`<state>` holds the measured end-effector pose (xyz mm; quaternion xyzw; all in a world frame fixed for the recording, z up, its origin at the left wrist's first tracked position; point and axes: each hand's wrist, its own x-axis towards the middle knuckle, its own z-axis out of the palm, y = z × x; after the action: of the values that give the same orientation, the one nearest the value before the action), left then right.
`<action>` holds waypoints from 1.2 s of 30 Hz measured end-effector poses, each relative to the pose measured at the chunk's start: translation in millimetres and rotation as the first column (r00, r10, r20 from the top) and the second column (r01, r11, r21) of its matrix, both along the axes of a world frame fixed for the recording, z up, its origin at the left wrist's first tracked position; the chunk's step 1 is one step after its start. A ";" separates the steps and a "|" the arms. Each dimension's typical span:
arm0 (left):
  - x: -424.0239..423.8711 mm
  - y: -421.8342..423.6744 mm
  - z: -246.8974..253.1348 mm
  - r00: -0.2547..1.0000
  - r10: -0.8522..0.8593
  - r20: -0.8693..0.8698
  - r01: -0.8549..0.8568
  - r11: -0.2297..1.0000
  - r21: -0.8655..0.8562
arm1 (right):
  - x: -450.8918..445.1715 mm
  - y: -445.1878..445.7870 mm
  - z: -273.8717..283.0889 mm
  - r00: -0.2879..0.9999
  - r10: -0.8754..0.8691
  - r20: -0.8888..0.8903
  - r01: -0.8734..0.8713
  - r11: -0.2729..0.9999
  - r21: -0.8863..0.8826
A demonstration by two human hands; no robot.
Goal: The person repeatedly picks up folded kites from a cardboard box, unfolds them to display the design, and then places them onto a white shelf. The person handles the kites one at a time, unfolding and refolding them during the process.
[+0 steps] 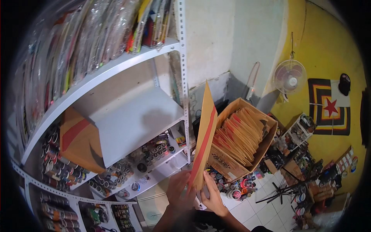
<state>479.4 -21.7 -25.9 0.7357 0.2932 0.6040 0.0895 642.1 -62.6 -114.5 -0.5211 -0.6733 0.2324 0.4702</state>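
Both my hands are on a brown paper envelope (pixel 203 139) with a red stripe, held upright and seen almost edge-on. My left hand (pixel 178 187) grips its lower left side, somewhat blurred. On the lower right side, the fingers of my right hand (pixel 214 197) close around the paper. Just beyond it stands an open cardboard box (pixel 229 162) packed with many similar brown envelopes (pixel 239 134). Another brown envelope or stack with a red stripe (pixel 79 136) rests at the left of the middle shelf (pixel 124 136).
A white metal rack (pixel 184 87) rises close on the left, its upper shelf (pixel 116 65) lined with plastic-wrapped flat items. Jars and spools crowd the lower shelves. Small containers (pixel 236 192) surround the box's base. A black tripod stand (pixel 275 194) spreads its legs over the tiled floor (pixel 261 214). A fan (pixel 289 76) hangs on the wall.
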 end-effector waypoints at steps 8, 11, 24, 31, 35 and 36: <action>-33.8 -22.7 4.0 0.991 0.135 0.010 -0.134 0.991 -0.012 | -28.2 0.1 4.5 0.981 0.189 -0.048 -0.192 0.979 -0.071; -51.5 -25.4 7.1 0.982 0.188 0.029 -0.188 0.982 -0.002 | -42.4 5.5 7.5 0.964 0.267 -0.017 -0.267 0.961 -0.067; -179.9 -44.8 15.2 0.915 0.400 0.052 -0.403 0.913 0.068 | -175.4 34.8 3.9 0.782 0.618 -0.074 -0.622 0.781 -0.049; -256.1 -57.5 20.2 0.893 0.444 0.079 -0.448 0.893 0.040 | -256.0 28.3 17.7 0.711 0.696 -0.101 -0.703 0.706 -0.085; -291.0 -62.0 14.0 0.865 0.500 0.046 -0.500 0.866 -0.022 | -287.4 23.9 21.6 0.689 0.720 -0.082 -0.725 0.683 -0.086; -297.9 -62.7 19.3 0.856 0.518 0.009 -0.517 0.855 -0.043 | -293.8 23.4 16.7 0.693 0.716 -0.080 -0.721 0.689 -0.078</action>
<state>181.5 -84.4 -6.6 0.6220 0.4909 0.6072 -0.0587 348.3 -39.2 -97.8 -0.2347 -0.8002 0.4433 0.3288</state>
